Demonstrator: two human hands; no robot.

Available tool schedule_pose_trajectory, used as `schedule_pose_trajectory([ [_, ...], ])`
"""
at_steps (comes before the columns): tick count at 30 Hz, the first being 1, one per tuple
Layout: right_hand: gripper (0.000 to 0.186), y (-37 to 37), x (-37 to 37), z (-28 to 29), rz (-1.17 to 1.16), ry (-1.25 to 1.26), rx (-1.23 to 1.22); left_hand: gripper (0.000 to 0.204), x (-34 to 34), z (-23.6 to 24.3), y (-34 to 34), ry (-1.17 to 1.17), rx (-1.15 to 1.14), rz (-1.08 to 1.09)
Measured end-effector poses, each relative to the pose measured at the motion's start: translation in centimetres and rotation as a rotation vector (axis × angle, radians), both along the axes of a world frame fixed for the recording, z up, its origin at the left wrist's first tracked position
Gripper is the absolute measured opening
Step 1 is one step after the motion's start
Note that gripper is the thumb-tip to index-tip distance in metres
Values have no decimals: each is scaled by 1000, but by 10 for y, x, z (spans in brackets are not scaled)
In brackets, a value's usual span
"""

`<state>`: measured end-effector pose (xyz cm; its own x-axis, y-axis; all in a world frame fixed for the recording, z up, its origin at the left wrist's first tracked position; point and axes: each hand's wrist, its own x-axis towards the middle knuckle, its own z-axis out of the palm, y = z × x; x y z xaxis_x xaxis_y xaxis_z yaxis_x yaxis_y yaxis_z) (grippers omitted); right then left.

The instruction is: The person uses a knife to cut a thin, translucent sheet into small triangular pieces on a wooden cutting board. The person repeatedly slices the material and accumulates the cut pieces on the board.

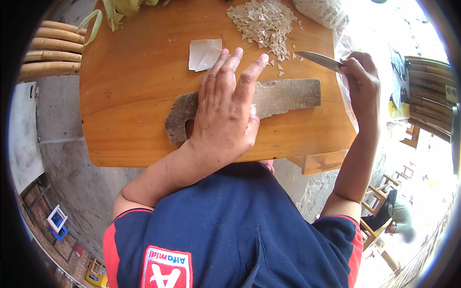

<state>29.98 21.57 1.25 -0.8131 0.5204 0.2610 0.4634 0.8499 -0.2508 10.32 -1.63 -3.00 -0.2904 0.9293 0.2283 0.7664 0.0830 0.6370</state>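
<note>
My left hand point(222, 108) lies over a worn grey-brown wooden board point(290, 96), palm down with the fingers stretched out. Its fingertips reach beside a few thin whitish square sheets point(202, 54), stacked slightly askew. A small pale bit shows by the thumb, though the hand hides most of what is under it. At the right, my right hand point(363, 79) grips a knife point(319, 59) by its handle, the blade pointing left, clear of the board's far right end. Beyond the blade spreads a heap of small whitish cut pieces point(264, 24), several scattered toward the board.
The wooden table point(125, 110) has rounded edges. At its far right stands a clear plastic bag point(322, 12) with pale contents; greenish strips point(115, 12) lie at the far left. Bamboo seats point(55, 48) flank the table. Another person point(401, 211) bends among wooden stools at the lower right.
</note>
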Motion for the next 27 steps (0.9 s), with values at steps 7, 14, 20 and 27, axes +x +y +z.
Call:
schedule_pose_trajectory([
  [7,11,-20,-1,11,28,-63,-110,83,-3,0,-4,-63,61,-21],
  [14,17,-81,15,8,-218,64,-355,45,-16,25,-25,172,-36,34],
  [20,34,-120,25,2,-300,181,-533,38,-19,15,-24,226,-70,69],
  [27,34,-146,42,-15,-371,253,-656,27,-17,13,-27,207,-71,50],
])
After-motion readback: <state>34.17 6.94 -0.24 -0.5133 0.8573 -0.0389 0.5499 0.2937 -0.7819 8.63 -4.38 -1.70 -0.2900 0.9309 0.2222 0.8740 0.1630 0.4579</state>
